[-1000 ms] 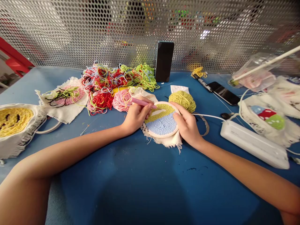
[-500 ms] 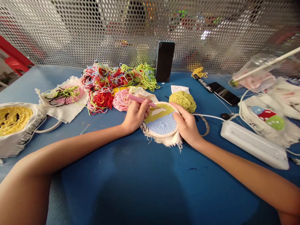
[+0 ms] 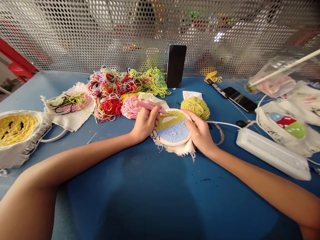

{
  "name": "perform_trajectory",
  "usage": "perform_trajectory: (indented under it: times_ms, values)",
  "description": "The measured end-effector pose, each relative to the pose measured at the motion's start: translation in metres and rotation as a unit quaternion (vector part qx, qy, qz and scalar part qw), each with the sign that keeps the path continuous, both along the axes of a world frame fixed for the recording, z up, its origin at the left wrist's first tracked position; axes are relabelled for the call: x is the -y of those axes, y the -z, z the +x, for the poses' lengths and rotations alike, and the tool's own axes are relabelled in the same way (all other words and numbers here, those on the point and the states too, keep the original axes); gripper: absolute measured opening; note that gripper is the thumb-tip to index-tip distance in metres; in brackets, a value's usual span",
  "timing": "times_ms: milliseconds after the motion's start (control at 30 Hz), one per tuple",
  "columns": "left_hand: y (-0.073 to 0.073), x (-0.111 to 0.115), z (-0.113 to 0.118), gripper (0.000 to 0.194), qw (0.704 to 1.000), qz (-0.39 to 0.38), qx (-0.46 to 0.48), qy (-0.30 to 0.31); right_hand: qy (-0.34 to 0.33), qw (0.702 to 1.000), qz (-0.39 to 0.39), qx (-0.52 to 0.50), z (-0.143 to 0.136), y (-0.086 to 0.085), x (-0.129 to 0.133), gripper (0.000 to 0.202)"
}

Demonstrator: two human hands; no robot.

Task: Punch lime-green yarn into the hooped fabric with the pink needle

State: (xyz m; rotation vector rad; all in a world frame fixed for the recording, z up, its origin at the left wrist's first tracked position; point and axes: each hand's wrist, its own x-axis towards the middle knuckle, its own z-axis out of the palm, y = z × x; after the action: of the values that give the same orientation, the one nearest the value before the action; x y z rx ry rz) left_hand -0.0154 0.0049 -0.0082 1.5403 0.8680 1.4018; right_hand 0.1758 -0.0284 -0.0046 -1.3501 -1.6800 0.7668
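Observation:
My left hand point(image 3: 145, 122) is closed around a pink punch needle pen point(image 3: 150, 106), its tip at the olive-green part of an embroidery hoop point(image 3: 174, 128). The hoop is tilted towards me, with olive loops above, light blue loops below and a bare pale patch in the olive part. My right hand point(image 3: 199, 133) grips the hoop's right rim, thumb on the front; its other fingers are partly hidden behind. Frayed cream cloth point(image 3: 185, 150) hangs below the hoop. Just behind my right hand sits an olive yarn ball point(image 3: 195, 107).
Tangled yarn point(image 3: 125, 86) and a pink yarn ball point(image 3: 130, 106) lie behind my left hand. A phone point(image 3: 176, 66) stands against the perforated metal panel point(image 3: 100, 36). To the right are another phone point(image 3: 240, 99), a marker point(image 3: 217, 88) and a white power strip point(image 3: 272, 153). A smiley piece point(image 3: 17, 129) lies left.
The pink pen's tip has shifted very slightly to the right on the olive part. The whole view has moved a little; both hands keep their holds.

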Motion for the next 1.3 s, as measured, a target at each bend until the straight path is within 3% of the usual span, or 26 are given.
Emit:
perform_trajectory:
  times_ms: [167, 300, 400, 733, 1000, 1300]
  values:
    - [-0.001, 0.0, 0.001, 0.023, 0.996, 0.053, -0.072, 0.0, -0.016, 1.0, 0.01, 0.013, -0.001, -0.004, 0.003, 0.044]
    - [-0.007, -0.001, 0.005, 0.021, 0.974, 0.134, -0.18, 0.013, -0.039, 0.999, 0.018, 0.023, -0.001, -0.006, 0.006, 0.046]
    - [-0.009, -0.002, 0.008, 0.021, 0.967, 0.149, -0.208, 0.012, -0.039, 0.998, 0.041, 0.018, -0.002, -0.004, 0.005, 0.044]
    - [-0.001, -0.005, 0.003, 0.029, 1.0, -0.004, -0.014, -0.006, -0.014, 1.0, -0.004, 0.005, -0.001, 0.0, -0.001, 0.044]
    - [0.0, -0.005, 0.002, 0.027, 0.999, 0.022, 0.027, 0.006, -0.018, 1.0, 0.012, -0.015, -0.001, 0.002, -0.004, 0.041]
    - [0.001, -0.006, 0.002, 0.026, 1.0, 0.019, -0.009, 0.011, -0.011, 1.0, 0.0, -0.008, 0.0, 0.002, -0.003, 0.042]
